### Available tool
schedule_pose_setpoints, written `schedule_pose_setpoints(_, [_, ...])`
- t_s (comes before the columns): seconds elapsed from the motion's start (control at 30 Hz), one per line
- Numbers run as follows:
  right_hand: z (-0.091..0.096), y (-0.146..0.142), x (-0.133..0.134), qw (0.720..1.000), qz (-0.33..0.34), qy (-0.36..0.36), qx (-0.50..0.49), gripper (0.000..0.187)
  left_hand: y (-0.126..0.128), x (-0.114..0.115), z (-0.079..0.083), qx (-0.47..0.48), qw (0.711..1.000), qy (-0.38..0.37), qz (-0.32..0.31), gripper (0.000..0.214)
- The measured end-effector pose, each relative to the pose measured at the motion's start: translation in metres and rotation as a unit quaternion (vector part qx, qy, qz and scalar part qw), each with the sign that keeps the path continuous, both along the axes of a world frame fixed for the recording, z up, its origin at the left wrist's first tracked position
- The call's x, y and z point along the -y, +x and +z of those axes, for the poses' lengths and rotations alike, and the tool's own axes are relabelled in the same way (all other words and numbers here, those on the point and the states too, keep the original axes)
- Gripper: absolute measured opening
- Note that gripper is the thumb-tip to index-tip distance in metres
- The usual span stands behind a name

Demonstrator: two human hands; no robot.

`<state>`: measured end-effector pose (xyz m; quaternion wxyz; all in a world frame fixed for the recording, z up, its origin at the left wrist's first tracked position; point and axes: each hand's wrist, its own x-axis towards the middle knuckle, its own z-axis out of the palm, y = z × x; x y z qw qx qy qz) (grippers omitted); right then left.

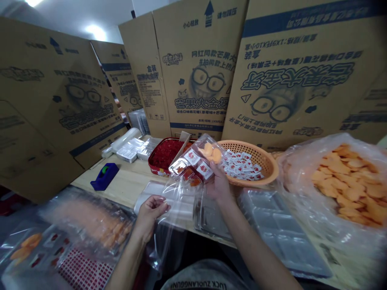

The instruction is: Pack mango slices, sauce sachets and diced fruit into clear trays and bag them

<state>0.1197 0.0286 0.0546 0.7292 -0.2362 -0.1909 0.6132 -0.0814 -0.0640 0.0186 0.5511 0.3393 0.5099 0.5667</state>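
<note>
My right hand (219,183) grips a clear compartment tray (198,155) by its right side, tilted up above the table. Inside it lie orange gummy-like pieces (211,152), small white printed packets (192,156) and red-orange pieces (190,175). Closer to me, my left hand (152,213) pinches the edge of a clear plastic bag (178,201), which hangs past the table edge. The bag's upper end reaches the tray's lower end; whether it is around it I cannot tell. Beneath are flat clear bags (145,195) and empty clear trays (208,215).
Behind the tray stand a red tin (151,163) and an orange basket (270,171) of packets. A bag of orange pieces (347,181) and stacked trays (281,229) are at right. Left are a blue tape dispenser (104,177) and filled bags (87,221). Cardboard boxes (193,52) wall the back.
</note>
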Motion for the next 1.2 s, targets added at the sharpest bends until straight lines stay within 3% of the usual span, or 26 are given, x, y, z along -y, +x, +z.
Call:
schedule_pose_setpoints(0.33, [-0.001,0.011,-0.005,0.997,0.078,-0.019,0.010,0.018,-0.008,0.002,0.003,0.023,0.999,-0.005,0.033,0.035])
schedule_pose_setpoints(0.47, [0.001,0.006,-0.002,0.995,0.097,-0.012,0.028,0.018,-0.014,0.000,0.005,0.008,1.000,-0.003,0.012,0.033])
schedule_pose_setpoints(0.63, [0.009,0.001,0.000,0.983,0.157,0.004,0.091,0.019,-0.019,-0.001,0.016,-0.049,0.994,-0.025,-0.095,0.039])
schedule_pose_setpoints(0.87, [0.017,0.001,-0.005,0.969,0.213,0.028,0.119,0.030,-0.025,-0.006,0.033,-0.065,0.955,-0.045,-0.286,0.048])
schedule_pose_setpoints(1.0, [0.013,0.003,-0.007,0.966,0.219,0.045,0.132,0.026,-0.029,-0.012,0.027,-0.014,0.939,-0.069,-0.338,0.047])
schedule_pose_setpoints(1.2, [0.009,-0.003,-0.010,0.978,0.173,0.061,0.103,0.026,-0.026,-0.022,0.022,-0.026,0.920,-0.089,-0.381,0.048])
